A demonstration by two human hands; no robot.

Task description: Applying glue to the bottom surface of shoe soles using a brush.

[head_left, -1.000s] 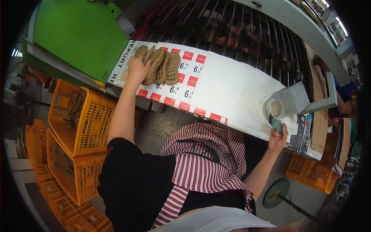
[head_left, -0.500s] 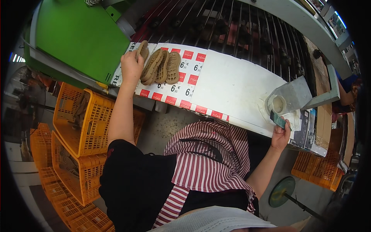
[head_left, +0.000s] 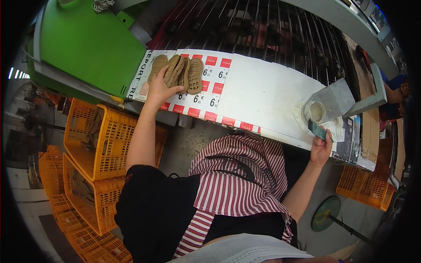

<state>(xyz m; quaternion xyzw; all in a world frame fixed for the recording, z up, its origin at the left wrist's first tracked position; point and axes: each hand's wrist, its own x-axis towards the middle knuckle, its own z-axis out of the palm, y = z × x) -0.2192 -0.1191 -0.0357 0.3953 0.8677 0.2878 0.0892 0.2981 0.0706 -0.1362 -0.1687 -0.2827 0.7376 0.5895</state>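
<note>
The desk (head_left: 267, 90) is topped with smooth white card or paper. On it, the brown soles (head_left: 195, 76) look matt and rubbery, coarsely gridded; a cloudy container (head_left: 337, 97) looks plastic. Left of the desk, a green panel (head_left: 87, 50) looks smooth, the crates (head_left: 107, 147) perforated plastic. Beyond the desk, metal rods (head_left: 279, 26) shine.
</note>
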